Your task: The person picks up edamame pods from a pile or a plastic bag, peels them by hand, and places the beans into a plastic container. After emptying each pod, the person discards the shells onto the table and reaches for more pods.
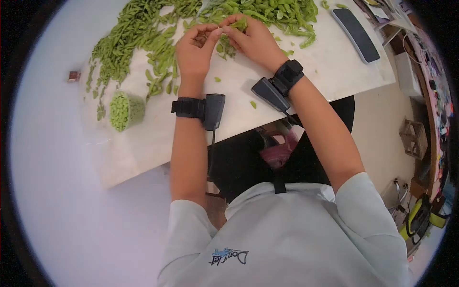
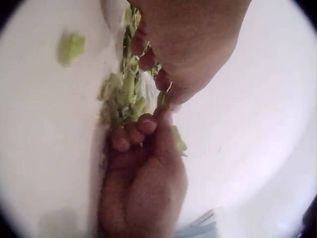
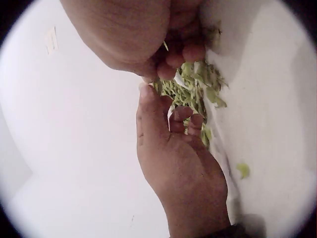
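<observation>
My left hand (image 1: 197, 48) and right hand (image 1: 260, 44) meet fingertip to fingertip over the white table, at the near edge of the green pods. Between their thumbs and forefingers they pinch a small green bean pod (image 2: 161, 101), mostly covered by the fingers. The other fingers of both hands curl loosely inward. Unopened bean pods (image 1: 126, 45) spread in a heap beyond and left of my left hand. Past my right hand lies a pile of lighter green pods (image 1: 287, 16). A clear cup (image 1: 138, 108) holding shelled green beans (image 1: 118, 112) stands on the left.
A dark, flat device with a pale edge (image 1: 356, 36) lies at the table's (image 1: 330, 71) right. Stray green bits (image 1: 253, 104) dot the near surface. A cluttered shelf (image 1: 430, 95) runs along the far right, with a wooden crate (image 1: 413, 138) on the floor.
</observation>
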Available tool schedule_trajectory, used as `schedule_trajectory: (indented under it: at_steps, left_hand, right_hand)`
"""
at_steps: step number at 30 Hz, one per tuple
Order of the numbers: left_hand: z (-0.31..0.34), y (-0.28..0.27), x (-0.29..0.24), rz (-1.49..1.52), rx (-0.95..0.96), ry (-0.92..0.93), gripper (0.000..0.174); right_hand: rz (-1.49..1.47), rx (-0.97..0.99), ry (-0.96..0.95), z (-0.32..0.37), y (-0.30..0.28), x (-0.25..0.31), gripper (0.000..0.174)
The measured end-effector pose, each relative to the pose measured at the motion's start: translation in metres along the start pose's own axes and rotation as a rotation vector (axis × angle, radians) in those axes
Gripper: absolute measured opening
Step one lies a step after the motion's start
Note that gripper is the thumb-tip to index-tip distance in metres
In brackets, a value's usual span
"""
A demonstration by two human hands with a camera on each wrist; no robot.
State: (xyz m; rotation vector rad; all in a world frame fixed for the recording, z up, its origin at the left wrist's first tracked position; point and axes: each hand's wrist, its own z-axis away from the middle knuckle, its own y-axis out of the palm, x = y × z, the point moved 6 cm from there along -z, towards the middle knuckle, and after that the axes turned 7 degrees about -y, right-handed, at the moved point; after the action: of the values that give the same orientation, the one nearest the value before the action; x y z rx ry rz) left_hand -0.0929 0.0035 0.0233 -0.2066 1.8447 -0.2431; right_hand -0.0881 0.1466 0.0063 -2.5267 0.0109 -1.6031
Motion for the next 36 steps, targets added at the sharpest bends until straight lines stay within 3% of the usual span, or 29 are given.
schedule_trajectory:
  at_steps: [5, 8, 15, 18, 20, 23, 36]
  left_hand:
    - [-0.002, -0.004, 0.004, 0.156, -0.014, 0.004, 0.017]
    - [-0.003, -0.005, 0.011, 0.112, -0.005, -0.082, 0.021]
    - [-0.002, -0.006, 0.013, 0.127, 0.025, -0.037, 0.025]
    - [-0.001, -0.007, 0.017, 0.131, 0.004, -0.027, 0.025]
    - [-0.001, -0.007, 0.019, 0.146, -0.014, -0.038, 0.023]
    - [-0.002, -0.006, 0.015, -0.017, 0.067, 0.054, 0.020]
    - [0.008, -0.001, -0.009, -0.184, 0.108, -0.049, 0.015]
  right_hand:
    - [0.019, 0.006, 0.071, 0.000, 0.004, -0.002, 0.025]
    - [-0.036, 0.040, 0.100, 0.001, 0.006, 0.004, 0.027]
    - [0.067, 0.099, 0.090, 0.003, 0.005, 0.008, 0.023]
    - [-0.177, 0.108, 0.187, 0.003, 0.006, 0.025, 0.022]
    - [-0.167, 0.079, 0.175, 0.003, 0.004, 0.019, 0.021]
    - [-0.115, 0.060, 0.189, 0.003, 0.002, 0.019, 0.020]
    - [-0.029, 0.021, 0.072, 0.004, -0.002, 0.024, 0.018]
